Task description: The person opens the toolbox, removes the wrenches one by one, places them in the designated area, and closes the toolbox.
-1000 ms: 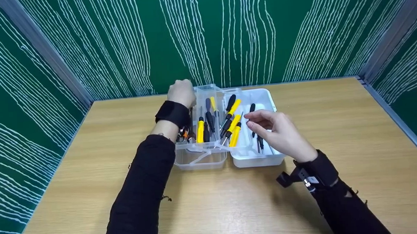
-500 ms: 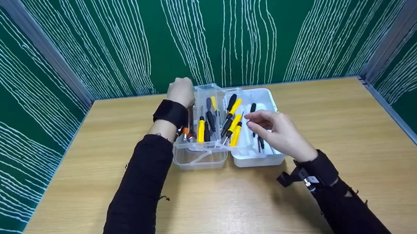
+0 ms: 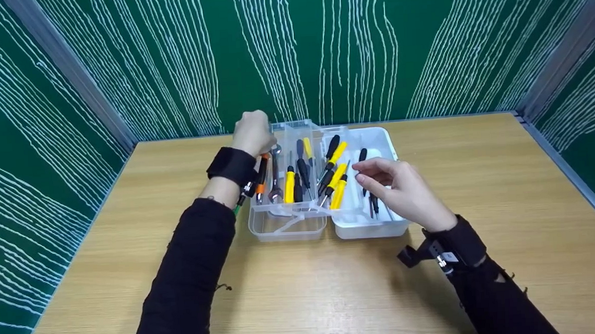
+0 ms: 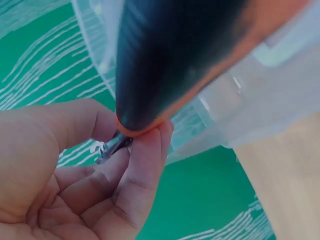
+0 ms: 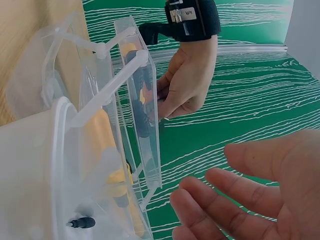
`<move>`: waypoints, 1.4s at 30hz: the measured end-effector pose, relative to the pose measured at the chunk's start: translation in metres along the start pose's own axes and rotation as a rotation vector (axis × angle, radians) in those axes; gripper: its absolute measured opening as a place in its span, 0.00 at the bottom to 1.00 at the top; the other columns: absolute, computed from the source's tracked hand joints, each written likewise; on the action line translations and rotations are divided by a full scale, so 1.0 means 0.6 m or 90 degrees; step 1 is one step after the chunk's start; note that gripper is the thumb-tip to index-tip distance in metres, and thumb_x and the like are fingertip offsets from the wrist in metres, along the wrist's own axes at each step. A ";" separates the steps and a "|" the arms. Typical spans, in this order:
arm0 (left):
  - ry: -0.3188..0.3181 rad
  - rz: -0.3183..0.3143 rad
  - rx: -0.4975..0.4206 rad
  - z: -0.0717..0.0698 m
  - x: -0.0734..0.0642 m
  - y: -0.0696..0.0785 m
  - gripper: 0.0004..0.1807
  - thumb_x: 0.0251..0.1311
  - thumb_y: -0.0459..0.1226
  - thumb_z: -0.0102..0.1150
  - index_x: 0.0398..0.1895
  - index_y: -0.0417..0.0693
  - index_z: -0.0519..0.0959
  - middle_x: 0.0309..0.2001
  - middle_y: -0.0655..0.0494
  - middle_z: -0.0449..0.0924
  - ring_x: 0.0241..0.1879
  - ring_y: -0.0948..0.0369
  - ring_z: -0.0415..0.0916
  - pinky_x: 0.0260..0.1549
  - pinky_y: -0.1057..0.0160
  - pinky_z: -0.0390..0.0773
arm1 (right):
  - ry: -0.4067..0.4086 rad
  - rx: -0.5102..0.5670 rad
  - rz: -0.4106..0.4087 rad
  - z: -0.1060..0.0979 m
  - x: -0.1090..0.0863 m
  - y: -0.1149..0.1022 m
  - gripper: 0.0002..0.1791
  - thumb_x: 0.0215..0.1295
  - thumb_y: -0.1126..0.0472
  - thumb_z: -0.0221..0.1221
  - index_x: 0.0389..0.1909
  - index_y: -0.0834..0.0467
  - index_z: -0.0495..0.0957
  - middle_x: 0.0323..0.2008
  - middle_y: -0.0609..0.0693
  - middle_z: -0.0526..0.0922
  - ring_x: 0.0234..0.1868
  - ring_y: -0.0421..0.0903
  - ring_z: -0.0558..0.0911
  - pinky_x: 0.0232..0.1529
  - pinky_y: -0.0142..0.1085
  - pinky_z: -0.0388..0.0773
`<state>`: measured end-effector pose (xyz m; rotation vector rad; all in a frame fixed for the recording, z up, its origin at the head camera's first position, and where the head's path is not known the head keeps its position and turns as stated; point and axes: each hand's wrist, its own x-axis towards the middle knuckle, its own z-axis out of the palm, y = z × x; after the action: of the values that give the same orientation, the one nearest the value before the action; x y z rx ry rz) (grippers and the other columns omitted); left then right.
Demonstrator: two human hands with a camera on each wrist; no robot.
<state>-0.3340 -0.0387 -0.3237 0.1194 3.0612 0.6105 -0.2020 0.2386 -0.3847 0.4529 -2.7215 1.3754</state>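
Note:
My left hand [image 3: 252,134] is at the far left end of the upper clear tray [image 3: 279,206]. In the left wrist view its thumb and fingers pinch a small metal part [image 4: 112,149] at the end of a black-and-orange-handled tool [image 4: 175,65]; the tool's exact kind does not show. That tool lies lengthwise along the tray's left side. Beside it is a metal wrench [image 3: 275,175]. My right hand [image 3: 401,190] hovers over the white box [image 3: 368,229], thumb and fingertips apart, with nothing between them.
Several yellow-and-black screwdrivers [image 3: 289,186] fill the tray's compartments and the part beside the white box. Small black screwdrivers [image 3: 363,155] lie inside the white box. A lower clear bin [image 3: 287,230] sits under the tray on the wooden table [image 3: 308,297]. Green patterned panels [image 3: 312,51] enclose the back and sides.
My left hand and forearm have shifted a little left, uncovering the wrench and the black-and-orange handle in the tray. My right hand keeps its place over the white box.

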 end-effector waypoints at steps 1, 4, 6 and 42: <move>0.005 0.004 -0.005 -0.003 -0.002 -0.002 0.10 0.72 0.32 0.65 0.50 0.37 0.85 0.45 0.46 0.87 0.37 0.55 0.82 0.40 0.60 0.87 | -0.001 0.001 -0.001 0.000 0.000 0.000 0.18 0.80 0.55 0.62 0.63 0.59 0.84 0.54 0.56 0.90 0.48 0.50 0.89 0.48 0.22 0.80; 0.019 0.011 -0.031 -0.011 -0.010 -0.007 0.12 0.72 0.34 0.65 0.54 0.36 0.84 0.46 0.45 0.87 0.38 0.54 0.82 0.40 0.60 0.87 | -0.004 0.004 -0.001 -0.002 0.001 -0.001 0.17 0.80 0.56 0.62 0.62 0.58 0.84 0.54 0.57 0.90 0.48 0.51 0.89 0.48 0.22 0.80; 0.024 0.009 -0.050 -0.016 -0.015 -0.009 0.13 0.73 0.35 0.65 0.54 0.37 0.83 0.45 0.46 0.86 0.38 0.54 0.82 0.39 0.60 0.86 | -0.005 0.007 -0.001 -0.003 0.001 -0.001 0.17 0.80 0.56 0.62 0.62 0.58 0.84 0.54 0.57 0.90 0.48 0.52 0.89 0.48 0.22 0.80; 0.341 0.142 -0.366 -0.031 -0.108 -0.073 0.09 0.72 0.34 0.63 0.45 0.36 0.86 0.34 0.45 0.90 0.30 0.58 0.76 0.30 0.70 0.77 | -0.006 0.013 0.013 -0.006 -0.003 -0.007 0.17 0.80 0.55 0.62 0.63 0.57 0.84 0.57 0.55 0.90 0.52 0.49 0.88 0.52 0.19 0.79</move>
<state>-0.2730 -0.0913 -0.3234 0.3349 3.1942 1.7598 -0.1993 0.2395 -0.3795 0.4364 -2.7295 1.4103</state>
